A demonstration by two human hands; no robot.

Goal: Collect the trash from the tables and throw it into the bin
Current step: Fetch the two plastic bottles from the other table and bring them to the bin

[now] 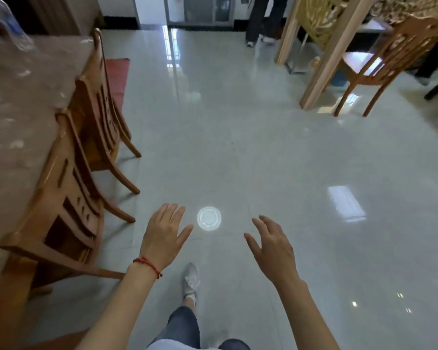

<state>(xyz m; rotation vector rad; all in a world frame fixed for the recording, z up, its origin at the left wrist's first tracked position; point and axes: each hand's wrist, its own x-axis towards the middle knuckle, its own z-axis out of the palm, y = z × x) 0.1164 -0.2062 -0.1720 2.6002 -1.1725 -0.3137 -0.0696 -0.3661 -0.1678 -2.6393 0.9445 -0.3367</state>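
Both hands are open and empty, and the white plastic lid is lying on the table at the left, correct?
Not quite. The head view shows the white plastic lid lying on the floor, between the left hand and right hand, not on the table. Both hands are open and empty.

A lid (209,219) lies flat on the floor (263,152), between a person's two outstretched, spread and empty hands, the left hand (162,238) just beside it and the right hand (271,245) a little farther off. A foot (191,280) stands on the floor nearer the camera than the lid. At left, two chairs (86,137) are drawn up to a bench (18,102). Far right, another chair (387,64) stands beside a second bench (400,6); a second person's legs (261,18) stand at the far end.
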